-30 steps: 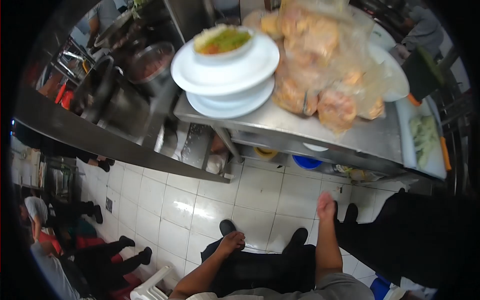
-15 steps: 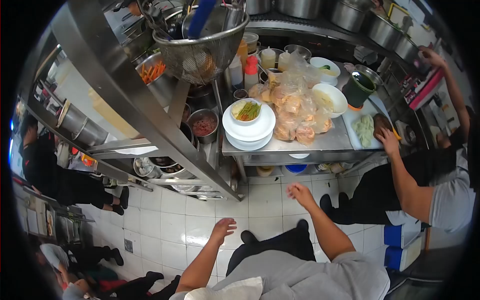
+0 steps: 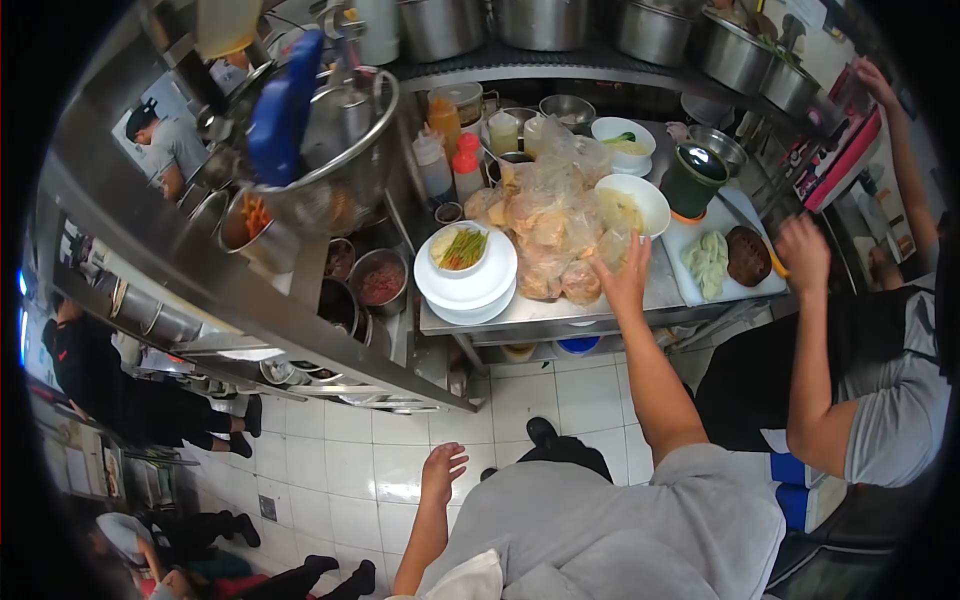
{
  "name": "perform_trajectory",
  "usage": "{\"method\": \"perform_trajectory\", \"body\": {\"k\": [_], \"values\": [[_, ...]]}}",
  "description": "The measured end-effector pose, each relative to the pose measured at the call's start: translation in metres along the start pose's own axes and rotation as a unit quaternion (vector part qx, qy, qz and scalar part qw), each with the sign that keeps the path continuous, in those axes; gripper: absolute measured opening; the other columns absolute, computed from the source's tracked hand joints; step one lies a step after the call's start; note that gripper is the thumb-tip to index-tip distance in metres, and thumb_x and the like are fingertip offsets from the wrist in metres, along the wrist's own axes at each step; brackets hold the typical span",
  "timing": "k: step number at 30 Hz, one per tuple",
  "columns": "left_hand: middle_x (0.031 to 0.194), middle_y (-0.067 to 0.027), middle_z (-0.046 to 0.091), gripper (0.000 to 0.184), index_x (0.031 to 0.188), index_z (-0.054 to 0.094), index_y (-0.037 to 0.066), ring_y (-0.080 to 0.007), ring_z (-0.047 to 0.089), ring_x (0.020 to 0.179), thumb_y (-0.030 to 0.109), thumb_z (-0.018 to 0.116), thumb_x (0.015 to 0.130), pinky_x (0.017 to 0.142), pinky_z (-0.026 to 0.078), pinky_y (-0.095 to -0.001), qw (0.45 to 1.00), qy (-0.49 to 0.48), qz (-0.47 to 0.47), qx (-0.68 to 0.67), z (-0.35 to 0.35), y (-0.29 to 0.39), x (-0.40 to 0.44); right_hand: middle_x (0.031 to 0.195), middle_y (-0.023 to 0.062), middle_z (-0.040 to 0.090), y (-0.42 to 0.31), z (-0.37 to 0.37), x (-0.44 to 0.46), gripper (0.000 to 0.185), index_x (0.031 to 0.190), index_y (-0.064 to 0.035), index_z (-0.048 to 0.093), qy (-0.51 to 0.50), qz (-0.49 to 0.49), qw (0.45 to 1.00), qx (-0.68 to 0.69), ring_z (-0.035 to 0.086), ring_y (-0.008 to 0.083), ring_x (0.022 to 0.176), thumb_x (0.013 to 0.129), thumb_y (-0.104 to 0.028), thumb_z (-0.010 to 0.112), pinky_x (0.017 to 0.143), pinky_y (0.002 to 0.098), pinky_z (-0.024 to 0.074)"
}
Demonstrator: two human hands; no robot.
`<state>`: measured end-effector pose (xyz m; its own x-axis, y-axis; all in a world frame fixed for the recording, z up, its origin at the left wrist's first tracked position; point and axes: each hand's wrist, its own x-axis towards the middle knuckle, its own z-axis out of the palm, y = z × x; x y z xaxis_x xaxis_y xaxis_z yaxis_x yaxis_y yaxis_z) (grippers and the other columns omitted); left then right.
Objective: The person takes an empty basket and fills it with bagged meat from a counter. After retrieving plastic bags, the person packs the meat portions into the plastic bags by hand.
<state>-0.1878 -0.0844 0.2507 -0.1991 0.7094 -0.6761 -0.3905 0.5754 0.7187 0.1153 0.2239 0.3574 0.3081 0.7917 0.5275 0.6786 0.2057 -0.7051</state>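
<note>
My right hand (image 3: 626, 280), fingers spread and empty, reaches over the front of the steel counter (image 3: 655, 288), at the right edge of the clear plastic bags (image 3: 548, 225) of orange-tan food. Whether it touches a bag I cannot tell. Just above its fingertips is a white bowl (image 3: 650, 205) with pale contents. My left hand (image 3: 443, 470) hangs over the tiled floor with its fingers apart, holding nothing. Left of the bags, a small bowl of sliced vegetables (image 3: 463, 250) sits on stacked white plates (image 3: 467, 290).
A co-worker's hand (image 3: 803, 250) is raised beside a white board (image 3: 730, 285) with a green cloth (image 3: 706, 264) and a brown item (image 3: 748, 257). A steel shelf post (image 3: 300, 320) and wire strainer (image 3: 340, 170) stand at the left. Pots (image 3: 540, 25) line the upper shelf.
My right hand has moved up from over the floor to the counter by the bags. My left hand stays low. The co-worker's hand has lifted off the brown item. The view has shifted.
</note>
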Motion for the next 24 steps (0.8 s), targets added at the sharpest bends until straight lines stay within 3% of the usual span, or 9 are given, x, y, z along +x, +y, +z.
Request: {"method": "perform_trajectory", "body": {"k": [2,3,5,8,10,17,24], "values": [[0.102,-0.0096,0.056,0.029,0.104,0.049,0.006,-0.0223,0.056,0.092,0.028,0.044,0.087,0.076,0.045,-0.0342,0.999,0.022,-0.002,0.024,0.01,-0.001,-0.001,0.131,0.0235,0.031,0.017,0.018,0.012,0.084,0.129,-0.0049,0.028,-0.052,-0.013,0.998,-0.031,0.027,0.0389,0.123,0.062,-0.025,0.075,0.098,0.0407,0.0296],[0.1,-0.0081,0.057,0.03,0.103,0.051,0.005,-0.0195,0.057,0.089,0.028,0.051,0.084,0.074,0.045,-0.0321,1.0,0.031,-0.003,0.004,0.017,0.002,-0.001,0.131,0.0235,0.031,0.018,0.023,0.014,0.084,0.129,-0.0049,0.028,-0.055,-0.012,0.998,-0.029,0.027,0.0389,0.123,0.062,-0.025,0.075,0.098,0.0407,0.0296],[0.1,-0.008,0.057,0.031,0.104,0.05,0.005,-0.0195,0.057,0.089,0.029,0.051,0.084,0.075,0.045,-0.032,0.999,0.035,0.002,0.0,0.031,0.008,0.003,0.128,0.0229,0.034,0.021,0.032,0.017,0.08,0.127,-0.0044,0.031,-0.138,-0.05,0.989,-0.014,0.033,0.0375,0.119,0.063,-0.026,0.074,0.095,0.0398,0.0334],[0.1,-0.0078,0.057,0.033,0.104,0.05,0.005,-0.0194,0.056,0.09,0.032,0.051,0.085,0.076,0.044,-0.0318,0.999,0.031,0.014,-0.001,0.058,0.019,0.008,0.122,0.0212,0.039,0.033,0.033,0.016,0.071,0.123,-0.0035,0.036,-0.178,-0.058,0.982,-0.037,0.04,0.0367,0.112,0.066,-0.026,0.072,0.09,0.0388,0.0379],[0.103,-0.0099,0.056,0.027,0.104,0.049,0.004,-0.0206,0.056,0.091,0.026,0.044,0.088,0.075,0.045,-0.0328,1.0,0.023,0.019,-0.003,0.078,0.029,0.011,0.117,0.0201,0.042,0.042,0.03,0.013,0.063,0.118,-0.0027,0.039,-0.174,-0.06,0.983,-0.017,0.043,0.0361,0.107,0.068,-0.024,0.07,0.087,0.0386,0.0392],[0.102,-0.0082,0.057,0.027,0.102,0.051,0.006,-0.019,0.056,0.089,0.028,0.048,0.087,0.075,0.046,-0.0314,0.998,-0.043,-0.004,0.054,0.101,0.035,0.023,0.096,0.0161,0.053,0.067,0.008,0.007,0.029,0.097,-0.0005,0.053,-0.162,-0.048,0.985,0.038,0.052,0.0338,0.091,0.073,-0.015,0.062,0.078,0.0374,0.0424],[0.102,-0.0086,0.057,0.028,0.103,0.051,0.006,-0.0194,0.056,0.09,0.029,0.047,0.088,0.075,0.045,-0.0319,0.998,-0.032,0.018,0.059,0.101,0.047,0.03,0.093,0.0144,0.053,0.069,-0.008,0.002,0.024,0.094,-0.0026,0.054,-0.196,-0.045,0.978,0.051,0.053,0.0333,0.087,0.071,-0.008,0.059,0.074,0.0369,0.0439]]}}
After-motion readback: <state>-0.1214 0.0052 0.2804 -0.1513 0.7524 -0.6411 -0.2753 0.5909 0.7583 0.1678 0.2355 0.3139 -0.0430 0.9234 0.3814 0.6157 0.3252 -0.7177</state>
